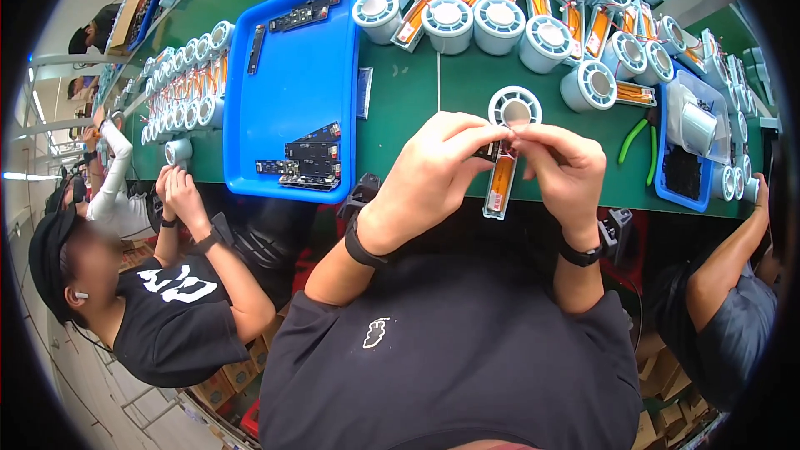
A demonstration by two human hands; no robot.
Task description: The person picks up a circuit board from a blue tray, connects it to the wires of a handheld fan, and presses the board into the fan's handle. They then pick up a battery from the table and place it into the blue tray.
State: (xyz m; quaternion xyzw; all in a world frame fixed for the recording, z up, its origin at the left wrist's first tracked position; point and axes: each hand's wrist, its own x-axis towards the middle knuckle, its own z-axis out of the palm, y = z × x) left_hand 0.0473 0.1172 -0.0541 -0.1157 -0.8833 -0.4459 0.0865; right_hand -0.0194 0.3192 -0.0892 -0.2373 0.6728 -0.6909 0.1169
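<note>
Green table: the work is done at its near edge; bare surface (400, 129) is seen between the tray and the hands.
Blue tray (292, 108): dark circuit boards are spread on it in loose groups, left of the hands.
Small blue bin (697, 204): set at the right; a clear container (715, 121) is propped in it.
Left hand (425, 179): thumb and index are clamped on a dark board.
Right hand (571, 168): thumb and index are drawn close at the wires; whether anything is pinched cannot be told.
Light-blue unit (514, 106): positioned between the hands at the table's near edge, round head away from the wearer, open handle toward the wearer.
Green-handled tool (631, 140): laid just left of the bin, untouched.
Orange battery (502, 173): seated in the open handle.
Circuit board (486, 152): best held by its edges, judged likely to be spoiled by pressed components.
Thin red wires (510, 147): partly hidden by fingertips; should be kept slack and never tugged, with joints kept in sight.
</note>
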